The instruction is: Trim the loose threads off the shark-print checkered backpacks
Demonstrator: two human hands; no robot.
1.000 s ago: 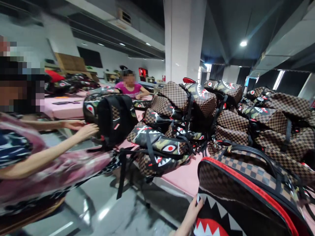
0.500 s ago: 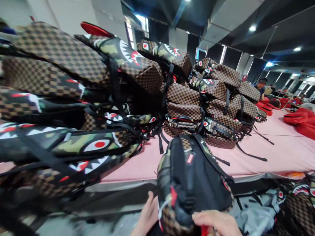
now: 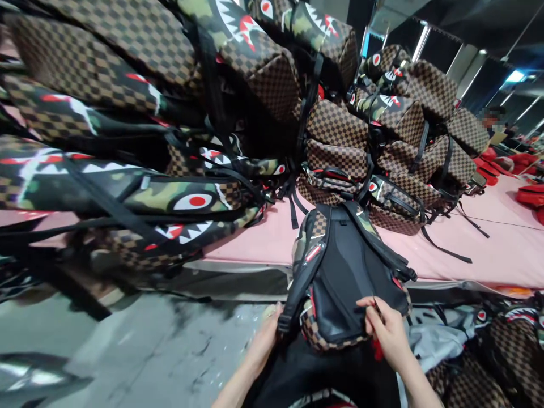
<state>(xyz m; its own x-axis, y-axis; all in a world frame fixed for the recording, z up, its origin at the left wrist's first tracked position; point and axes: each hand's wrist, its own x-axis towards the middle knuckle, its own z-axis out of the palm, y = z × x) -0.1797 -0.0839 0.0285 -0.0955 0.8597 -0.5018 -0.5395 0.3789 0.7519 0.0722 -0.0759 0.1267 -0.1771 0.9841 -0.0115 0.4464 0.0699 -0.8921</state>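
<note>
In front of me a backpack (image 3: 346, 272) leans against the table edge, its black padded back and shoulder straps facing me. Brown check and camouflage panels show along its sides. My left hand (image 3: 272, 328) is closed at the lower end of the left shoulder strap (image 3: 300, 294), by its buckle. Over the lower right of the back panel, my right hand (image 3: 382, 320) is closed around a small, thin, dark pointed tool (image 3: 377, 309). A red piece hangs below that hand; whether it belongs to the tool I cannot tell.
Similar backpacks (image 3: 255, 73) lie in high stacks at the left and centre of the pink-covered table (image 3: 450, 226). Loose straps trail over it. Red bags (image 3: 529, 195) lie at the far right, near a person (image 3: 493, 122). More backpacks (image 3: 501, 351) sit low at the right.
My view has tilted down. The backpack now shows more of its back panel. My left hand has moved onto the strap, and my right hand has moved up over the panel.
</note>
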